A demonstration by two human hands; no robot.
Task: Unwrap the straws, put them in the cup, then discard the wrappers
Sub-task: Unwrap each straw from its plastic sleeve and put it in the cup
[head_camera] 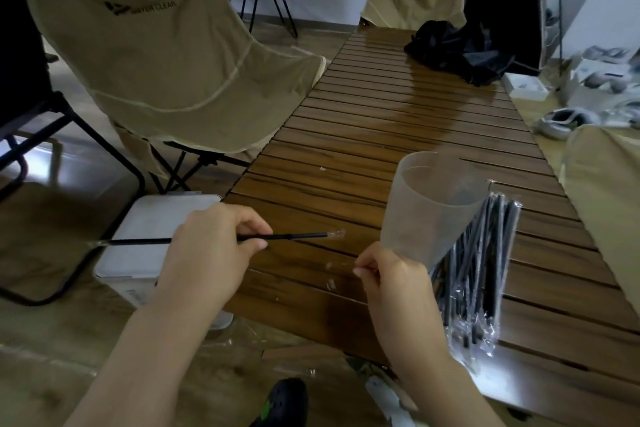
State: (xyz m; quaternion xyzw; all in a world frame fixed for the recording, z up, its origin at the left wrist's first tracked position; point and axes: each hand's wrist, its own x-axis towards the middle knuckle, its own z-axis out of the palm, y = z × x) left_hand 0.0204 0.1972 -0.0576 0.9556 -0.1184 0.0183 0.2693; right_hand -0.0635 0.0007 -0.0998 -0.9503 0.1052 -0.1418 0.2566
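Note:
My left hand (211,246) grips a black straw (284,236) that lies level above the table's near left corner, with clear wrapper film still at its right tip. My right hand (391,279) pinches a small torn strip of clear wrapper (341,267) just below that tip. A frosted translucent cup (429,204) stands on the wooden slat table (381,121) right behind my right hand; I cannot tell whether it holds any straws. Several wrapped black straws (485,263) lie in a bundle on the table, to the right of the cup.
A white lidded bin (152,229) stands on the floor left of the table, under my left hand. Tan folding chairs (156,55) stand left and at the far end. A black bag (457,52) lies on the far table. Clear wrappers (242,340) litter the floor.

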